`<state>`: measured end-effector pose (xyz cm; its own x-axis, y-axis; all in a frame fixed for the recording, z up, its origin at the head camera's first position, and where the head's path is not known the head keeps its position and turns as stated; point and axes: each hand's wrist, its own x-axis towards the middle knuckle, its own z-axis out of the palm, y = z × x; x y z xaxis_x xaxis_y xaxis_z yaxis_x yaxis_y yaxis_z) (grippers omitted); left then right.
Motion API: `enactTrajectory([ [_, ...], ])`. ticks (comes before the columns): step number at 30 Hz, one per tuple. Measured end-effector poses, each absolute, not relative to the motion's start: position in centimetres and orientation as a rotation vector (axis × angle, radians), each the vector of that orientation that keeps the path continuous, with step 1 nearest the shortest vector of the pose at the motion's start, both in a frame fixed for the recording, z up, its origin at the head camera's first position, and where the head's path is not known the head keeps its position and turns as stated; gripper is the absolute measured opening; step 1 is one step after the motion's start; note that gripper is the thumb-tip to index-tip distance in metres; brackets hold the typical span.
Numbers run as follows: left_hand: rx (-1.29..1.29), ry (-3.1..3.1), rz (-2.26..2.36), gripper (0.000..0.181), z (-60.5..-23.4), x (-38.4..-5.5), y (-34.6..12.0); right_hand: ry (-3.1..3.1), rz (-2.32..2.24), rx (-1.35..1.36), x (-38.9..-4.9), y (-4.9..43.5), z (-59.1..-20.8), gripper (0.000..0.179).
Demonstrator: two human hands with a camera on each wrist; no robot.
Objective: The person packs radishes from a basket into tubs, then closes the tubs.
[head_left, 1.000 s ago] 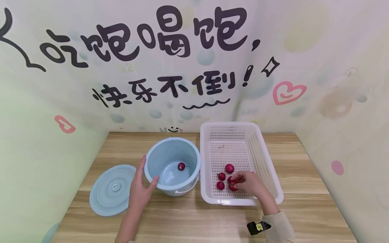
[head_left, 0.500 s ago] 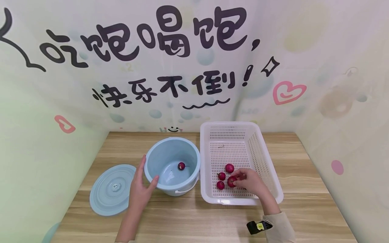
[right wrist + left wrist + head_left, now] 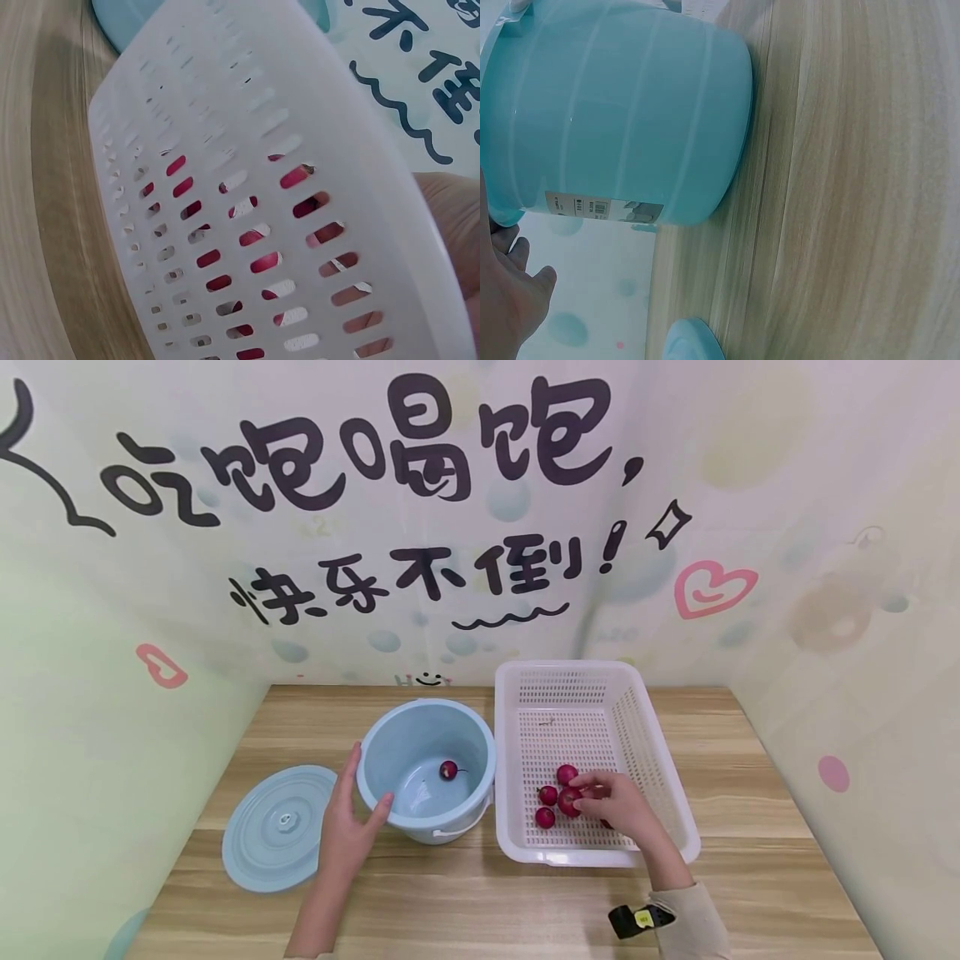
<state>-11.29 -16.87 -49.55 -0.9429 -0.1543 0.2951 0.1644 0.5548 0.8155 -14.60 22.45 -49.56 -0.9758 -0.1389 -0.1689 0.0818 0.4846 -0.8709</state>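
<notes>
My left hand (image 3: 348,835) rests at the near left side of a light blue bucket (image 3: 480,752), thumb and fingers spread along its rim. One small red radish (image 3: 447,770) with a thin root lies on the bucket's floor. My right hand (image 3: 618,806) reaches into a white plastic basket (image 3: 667,777) and pinches a radish (image 3: 569,802) between thumb and fingers, low over the basket's bottom. Several other radishes (image 3: 544,817) lie around it; one is mostly hidden under the hand. In the right wrist view, the perforated basket wall (image 3: 225,112) covers most of the hand.
A round blue lid (image 3: 262,827) lies flat on the wooden table (image 3: 480,910), left of the bucket. The bucket's white handle (image 3: 465,827) hangs down in front, close beside the basket. A printed wall (image 3: 450,643) stands behind the table. A stem scrap (image 3: 547,722) sits in the basket.
My right hand has shifted slightly left and away from me, with the radish in its fingertips moving along. Another radish now shows beneath the hand. The left hand and bucket have stayed put.
</notes>
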Motion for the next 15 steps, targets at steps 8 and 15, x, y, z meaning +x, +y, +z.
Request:
enactTrajectory([
  [8, -0.007, -2.459, -1.339, 0.084, -49.46, -11.26, -16.85, 2.472, -1.572, -0.055, -14.67, 21.99, -49.01, 0.027],
  [15, -0.011, -2.456, -1.334, 0.084, -49.39, -11.23, -16.79, 2.533, -1.531, -0.050, -14.83, 21.56, -48.57, 0.025],
])
